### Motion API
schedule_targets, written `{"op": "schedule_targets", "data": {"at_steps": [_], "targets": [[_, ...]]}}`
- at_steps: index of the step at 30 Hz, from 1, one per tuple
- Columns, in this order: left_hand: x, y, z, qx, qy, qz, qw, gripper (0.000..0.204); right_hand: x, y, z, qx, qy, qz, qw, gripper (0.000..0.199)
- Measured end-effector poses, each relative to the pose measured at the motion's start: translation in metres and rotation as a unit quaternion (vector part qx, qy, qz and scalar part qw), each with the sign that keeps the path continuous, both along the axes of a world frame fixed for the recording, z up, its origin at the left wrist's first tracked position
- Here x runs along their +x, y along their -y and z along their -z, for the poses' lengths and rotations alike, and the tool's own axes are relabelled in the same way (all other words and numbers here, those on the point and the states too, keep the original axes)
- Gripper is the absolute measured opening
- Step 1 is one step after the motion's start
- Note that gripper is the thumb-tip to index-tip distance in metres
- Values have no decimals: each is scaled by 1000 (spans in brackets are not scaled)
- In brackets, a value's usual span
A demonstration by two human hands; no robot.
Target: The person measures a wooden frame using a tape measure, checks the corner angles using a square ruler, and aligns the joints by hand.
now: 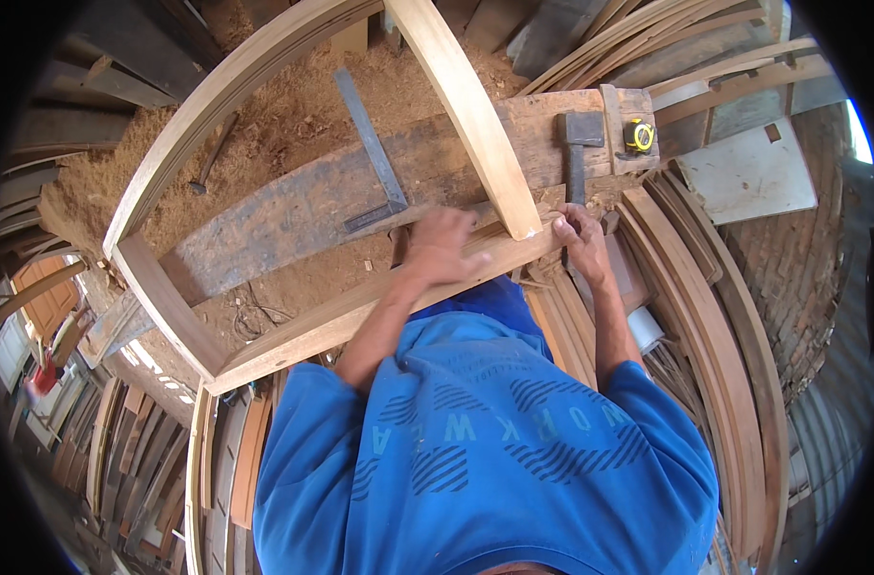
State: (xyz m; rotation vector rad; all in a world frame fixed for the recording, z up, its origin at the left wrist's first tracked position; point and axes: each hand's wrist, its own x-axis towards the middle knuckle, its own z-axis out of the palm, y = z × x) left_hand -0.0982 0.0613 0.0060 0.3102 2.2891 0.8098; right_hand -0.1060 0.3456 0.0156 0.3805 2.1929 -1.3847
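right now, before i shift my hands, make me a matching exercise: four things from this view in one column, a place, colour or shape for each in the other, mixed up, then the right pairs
Column one
1. mallet
2. right hand
3. tape measure
4. metal square

Column two
A. L-shaped, with its long blade pointing away from the person
B. yellow and black
C. dark, with a block-shaped head on a straight handle
D. at the right end of the near rail of the wooden frame

Right pairs: 1-C, 2-D, 3-B, 4-A
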Motion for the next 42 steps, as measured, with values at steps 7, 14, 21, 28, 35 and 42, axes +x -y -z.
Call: {"op": "schedule_targets", "data": {"at_steps": [7,14,21,28,35,42], "targets": [[19,-42,-6,98,-41,-32,994,37,0,-5,6,37,12,-40,998,32],[24,-46,-9,122,-141,-6,982,30,5,6,3,87,-45,-11,995,31],[38,-36,-9,180,-213,53,959,73,80,9,46,147,-53,272,950,31],[40,-36,3,96,-243,167,951,87,323,56,83,126,217,215,944,33],[45,-42,10,102,-263,185,942,85,484,144,117,-2,145,350,925,29],[41,-43,12,115,-278,184,936,79,451,140,121,104,183,223,952,35]]}}
